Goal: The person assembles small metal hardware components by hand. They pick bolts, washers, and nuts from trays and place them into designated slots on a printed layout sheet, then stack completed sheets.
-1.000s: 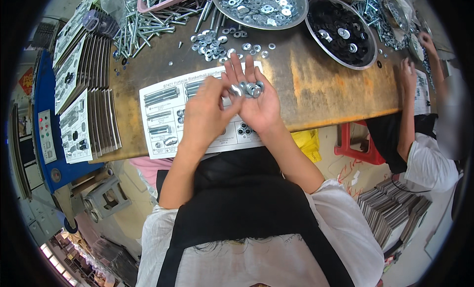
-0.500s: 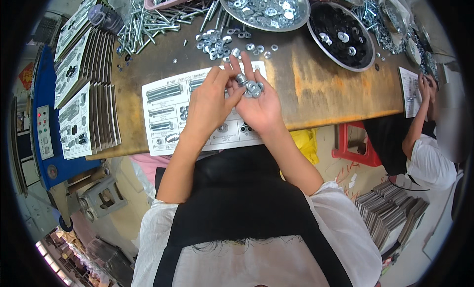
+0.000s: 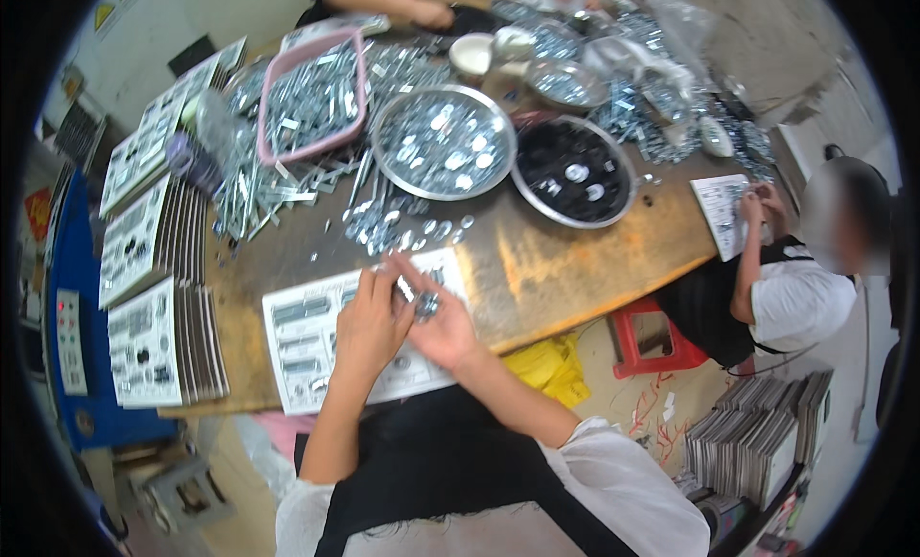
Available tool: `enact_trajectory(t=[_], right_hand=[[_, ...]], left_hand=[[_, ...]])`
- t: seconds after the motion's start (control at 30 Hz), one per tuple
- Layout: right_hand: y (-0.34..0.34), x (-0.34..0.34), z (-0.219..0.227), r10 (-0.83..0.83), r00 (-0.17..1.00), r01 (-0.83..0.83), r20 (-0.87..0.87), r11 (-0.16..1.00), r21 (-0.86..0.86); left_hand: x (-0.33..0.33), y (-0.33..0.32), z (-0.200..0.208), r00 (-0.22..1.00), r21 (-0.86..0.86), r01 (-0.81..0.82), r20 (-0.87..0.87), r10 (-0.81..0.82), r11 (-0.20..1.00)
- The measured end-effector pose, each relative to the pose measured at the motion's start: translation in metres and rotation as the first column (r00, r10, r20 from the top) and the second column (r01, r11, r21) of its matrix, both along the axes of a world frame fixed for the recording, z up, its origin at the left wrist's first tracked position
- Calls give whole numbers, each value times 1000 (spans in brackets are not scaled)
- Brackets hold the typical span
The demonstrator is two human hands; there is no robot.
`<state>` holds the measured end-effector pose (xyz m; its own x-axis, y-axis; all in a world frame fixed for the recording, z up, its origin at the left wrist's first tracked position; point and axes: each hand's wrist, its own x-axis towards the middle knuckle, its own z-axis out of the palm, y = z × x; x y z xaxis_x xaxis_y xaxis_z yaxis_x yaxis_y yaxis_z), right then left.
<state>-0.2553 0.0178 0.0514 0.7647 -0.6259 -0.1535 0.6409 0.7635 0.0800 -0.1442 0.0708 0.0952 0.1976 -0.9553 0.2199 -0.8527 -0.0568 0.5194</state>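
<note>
Over a white printed card (image 3: 297, 315) with pictures of bolts and other hardware, my two hands meet. My right hand (image 3: 443, 335) is turned palm up and cupped round several silver washers (image 3: 425, 306). Fingers of my left hand (image 3: 370, 319) are bent in against it, closed on a short stack of shiny metal rings (image 3: 405, 289) that look like washers. Blur hides how many pieces there are. Just beyond the card lies a loose heap of small silver rings (image 3: 383, 229).
A steel bowl of washers (image 3: 379, 164), a bowl of black parts (image 3: 613, 204) and a pink basket of bolts (image 3: 361, 87) stand behind. Stacked cards (image 3: 144, 341) line the left. A co-worker (image 3: 805, 303) sits right by a red stool (image 3: 625, 341); another person's hand (image 3: 433, 14) reaches in far back.
The view has tilted up, so more of the table's far side shows and my hands sit lower and further left in the picture. Both hands stay together with the washers.
</note>
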Motion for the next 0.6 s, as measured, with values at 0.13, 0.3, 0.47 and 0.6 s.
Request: enact_trajectory(t=[0.13,0.3,0.47,0.6], right_hand=[[6,-3,2,14,997,-22,-82,995,-95],[14,-1,13,57,994,-56,-88,998,12],[12,-17,-31,374,873,-472,-314,811,-344],[29,-30,6,318,657,-747,-684,395,-534]], left_hand=[[7,6,-6,995,-20,95,47,-94,995],[21,21,11,881,-63,83,-462,-103,994],[50,56,16,758,-144,277,-575,-308,950],[57,79,17,774,11,468,-488,-403,884]])
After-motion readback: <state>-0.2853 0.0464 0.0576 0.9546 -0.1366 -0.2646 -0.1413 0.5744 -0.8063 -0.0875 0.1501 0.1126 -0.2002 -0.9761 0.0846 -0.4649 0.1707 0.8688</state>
